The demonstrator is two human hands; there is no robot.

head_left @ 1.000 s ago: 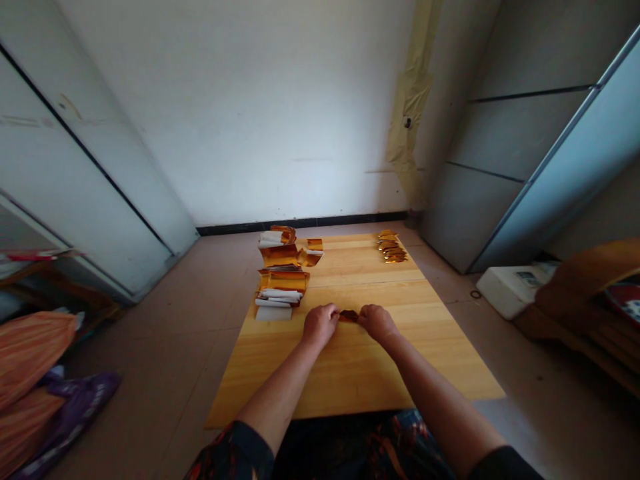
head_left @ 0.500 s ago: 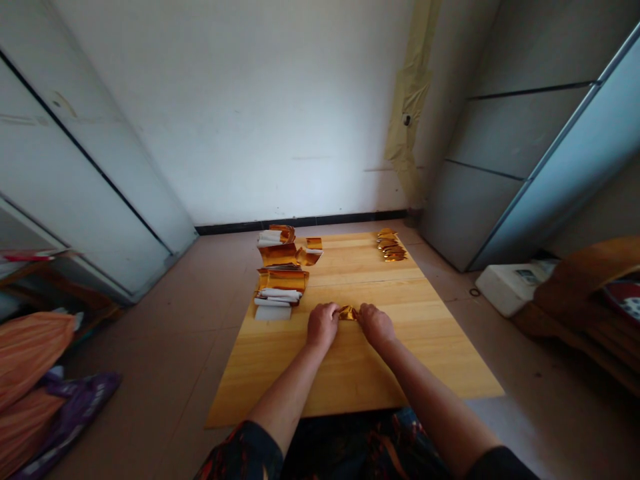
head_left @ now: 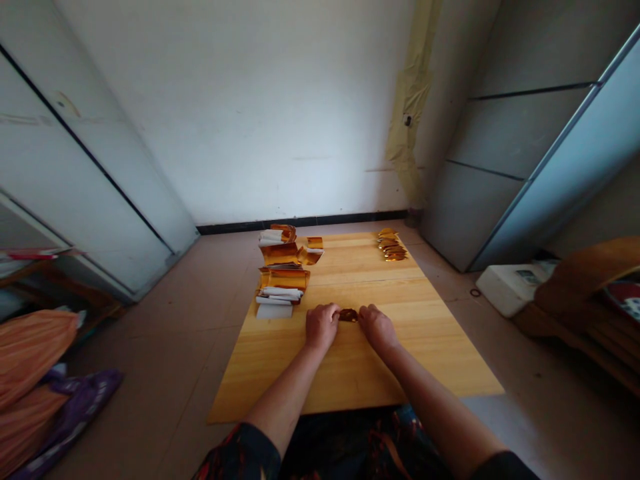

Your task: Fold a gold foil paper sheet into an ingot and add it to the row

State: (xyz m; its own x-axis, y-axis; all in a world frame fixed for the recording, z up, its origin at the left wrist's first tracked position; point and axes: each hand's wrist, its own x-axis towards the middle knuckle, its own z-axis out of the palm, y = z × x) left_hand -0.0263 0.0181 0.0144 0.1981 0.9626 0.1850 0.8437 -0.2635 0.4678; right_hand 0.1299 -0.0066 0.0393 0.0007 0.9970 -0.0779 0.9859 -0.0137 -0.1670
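Observation:
A small folded piece of gold foil paper (head_left: 349, 315) is stretched between my two hands, low over the wooden board. My left hand (head_left: 322, 327) pinches its left end with closed fingers. At the other end, my right hand (head_left: 377, 328) grips it the same way. Left of my hands lie stacks of gold foil paper (head_left: 285, 279) with white backs, some curled. A row of folded gold pieces (head_left: 391, 245) sits at the board's far right corner.
The wooden board (head_left: 415, 360) spans the space before me. Behind it rises a white wall (head_left: 280, 120). Grey cabinets (head_left: 480, 173) stand at right, with a white box (head_left: 510, 287) on the floor. Orange and purple bags (head_left: 35, 360) lie at left.
The foil piece between my hands has turned from bright and crinkled to darker and flatter. Both hands stay in nearly the same place, still gripping it.

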